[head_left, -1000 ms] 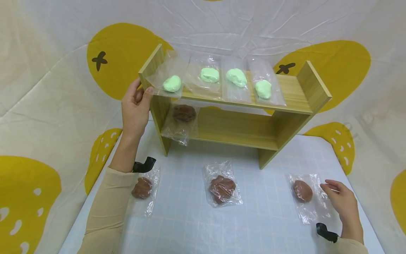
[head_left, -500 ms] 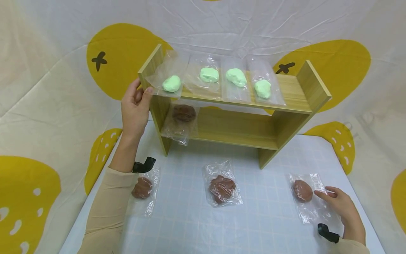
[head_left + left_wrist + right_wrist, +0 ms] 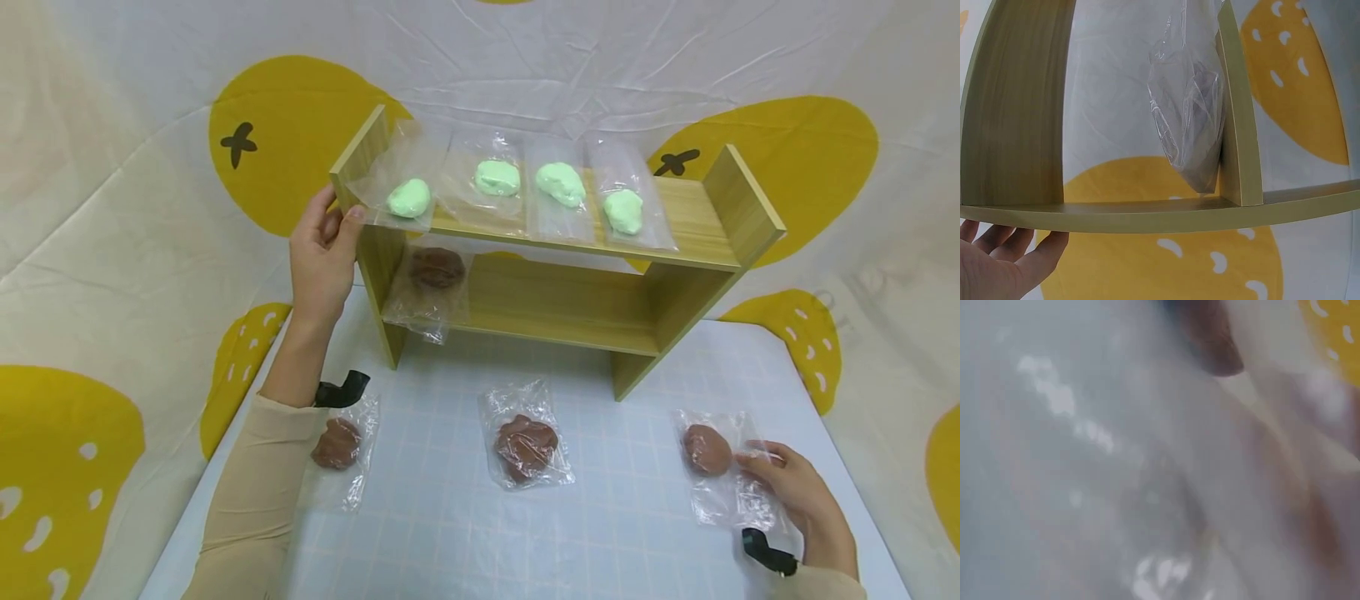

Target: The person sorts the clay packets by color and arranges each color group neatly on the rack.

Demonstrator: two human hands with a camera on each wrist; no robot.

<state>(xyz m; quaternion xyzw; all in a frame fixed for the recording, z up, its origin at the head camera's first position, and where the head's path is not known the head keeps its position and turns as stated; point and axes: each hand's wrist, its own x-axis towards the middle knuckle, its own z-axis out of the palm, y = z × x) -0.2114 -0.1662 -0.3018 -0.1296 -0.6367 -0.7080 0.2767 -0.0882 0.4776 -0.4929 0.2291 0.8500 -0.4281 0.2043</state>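
My left hand [image 3: 322,262] grips the left side panel of a two-level wooden shelf [image 3: 562,329], thumb at its front edge; in the left wrist view the fingertips [image 3: 1050,244] meet the panel's outer face. At the table's right, my right hand [image 3: 795,483] pinches a clear plastic bag holding a brown clay-like lump [image 3: 707,450], thumb and fingers near the lump. Glossy film [image 3: 1091,431] blurs most of the right wrist view. Another bagged brown lump [image 3: 437,268] sits on the lower shelf's left end.
Several bagged pale-green lumps [image 3: 497,177] line the upper shelf. On the table lie two more bagged brown lumps, one in the middle [image 3: 527,447] and one [image 3: 337,443] beside the left forearm. A patterned cloth [image 3: 480,58] hangs behind the shelf.
My right hand has come in from the bag's right edge toward the lump and taken hold of the bag, which has shifted slightly left. The left hand stays on the shelf.
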